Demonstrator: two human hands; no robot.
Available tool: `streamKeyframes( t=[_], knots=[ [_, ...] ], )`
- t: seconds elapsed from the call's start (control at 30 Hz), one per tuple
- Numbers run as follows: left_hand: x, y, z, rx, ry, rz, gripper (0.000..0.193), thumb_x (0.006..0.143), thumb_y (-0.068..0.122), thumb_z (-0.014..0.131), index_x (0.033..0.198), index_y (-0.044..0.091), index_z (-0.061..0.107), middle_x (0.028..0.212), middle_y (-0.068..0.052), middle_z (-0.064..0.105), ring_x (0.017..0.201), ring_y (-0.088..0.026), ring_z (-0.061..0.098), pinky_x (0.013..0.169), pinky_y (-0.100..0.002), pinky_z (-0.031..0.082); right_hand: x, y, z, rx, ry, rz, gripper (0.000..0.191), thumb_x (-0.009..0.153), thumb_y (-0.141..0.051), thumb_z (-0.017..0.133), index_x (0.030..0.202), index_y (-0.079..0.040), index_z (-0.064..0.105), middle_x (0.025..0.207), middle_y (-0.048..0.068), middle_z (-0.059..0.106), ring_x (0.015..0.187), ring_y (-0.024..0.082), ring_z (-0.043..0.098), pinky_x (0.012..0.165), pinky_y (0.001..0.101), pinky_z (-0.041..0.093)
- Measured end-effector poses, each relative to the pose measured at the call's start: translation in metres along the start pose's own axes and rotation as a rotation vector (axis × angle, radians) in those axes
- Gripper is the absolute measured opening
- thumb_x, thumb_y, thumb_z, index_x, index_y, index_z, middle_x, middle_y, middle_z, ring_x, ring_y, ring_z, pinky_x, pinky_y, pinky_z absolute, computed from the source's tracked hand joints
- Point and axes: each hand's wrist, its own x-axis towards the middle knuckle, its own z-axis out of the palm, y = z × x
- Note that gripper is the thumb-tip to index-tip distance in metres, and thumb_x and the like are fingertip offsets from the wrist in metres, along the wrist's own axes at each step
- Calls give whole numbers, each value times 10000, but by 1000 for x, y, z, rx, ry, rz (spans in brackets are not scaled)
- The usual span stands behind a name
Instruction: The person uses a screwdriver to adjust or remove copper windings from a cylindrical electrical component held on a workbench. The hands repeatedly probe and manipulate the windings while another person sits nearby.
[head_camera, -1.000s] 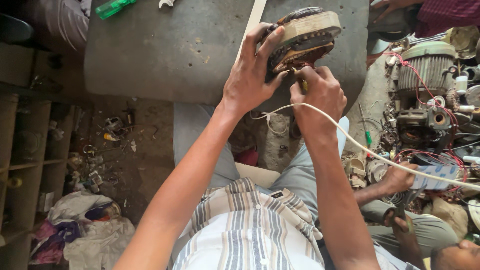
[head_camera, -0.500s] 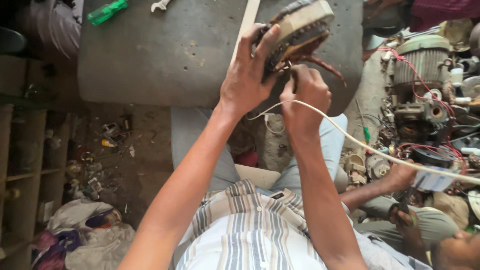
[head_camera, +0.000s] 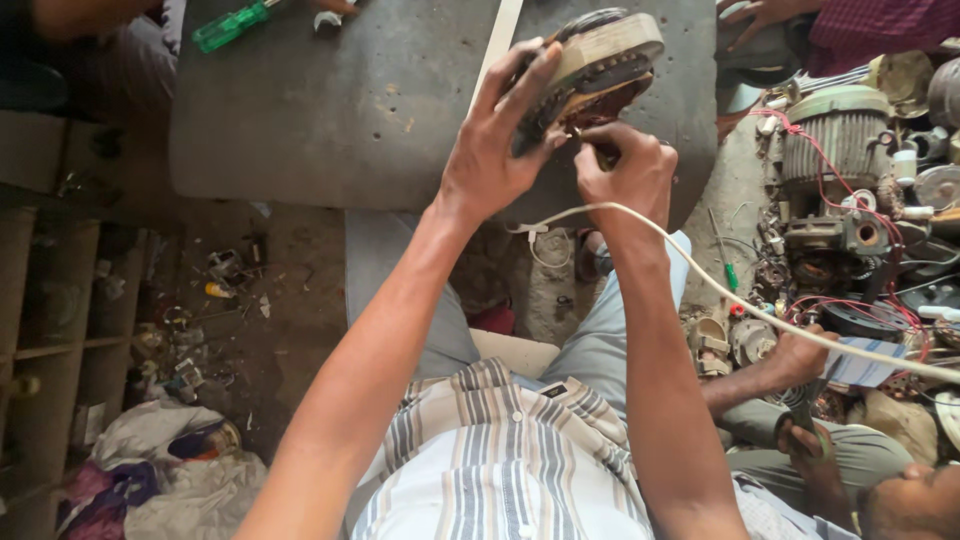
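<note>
- My left hand (head_camera: 495, 150) wraps the near edge of the stator (head_camera: 595, 60), fingers spread over its rim, holding it tilted on edge at the far right of the worktop (head_camera: 330, 110).
- My right hand (head_camera: 625, 170) sits just below the stator, fingertips pinched together on something thin at the copper winding; I cannot tell whether it is a wire end or a small tool.
- A white cord (head_camera: 760, 315) runs from under my right hand away to the right, past the stator.
- I judge the step in hand is working at the winding leads.
- The next move calls for a steady left-hand hold on the stator while the right makes a fine pull or twist, close to the core, without nicking the coil.
- A green screwdriver (head_camera: 232, 25) lies well left of the stator.
</note>
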Motion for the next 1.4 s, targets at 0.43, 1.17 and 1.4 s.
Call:
streamKeyframes(
  t=[0.43, 1.17, 1.4],
  knots=[
    [15, -17, 2, -54, -9, -21, 888, 883, 53, 864, 1617, 210, 389, 1612, -108, 470, 1472, -344, 492, 1222, -395, 495, -9, 0, 36, -79, 150, -82, 111, 943, 14, 686, 1047, 16, 648, 982, 229, 681, 916, 429, 670, 812, 508, 511],
    [25, -16, 12, -53, -3, -54, 920, 870, 66, 863, 1624, 206, 355, 1606, -121, 455, 1502, -377, 477, 1261, -428, 469, -6, 25, 49, 3, 256, -61, 161, 1091, -79, 587, 1245, -34, 593, 1140, 161, 698, 1029, 361, 711, 884, 440, 545],
    [33, -11, 4, -72, -4, -87, 890, 865, 39, 840, 1614, 199, 386, 1560, -138, 489, 1443, -372, 534, 1204, -428, 509, -22, 5, 27, 326, 120, 181, 285, 1064, -47, 568, 1348, -31, 540, 1051, 138, 652, 804, 201, 597, 729, 341, 508]
  ],
)
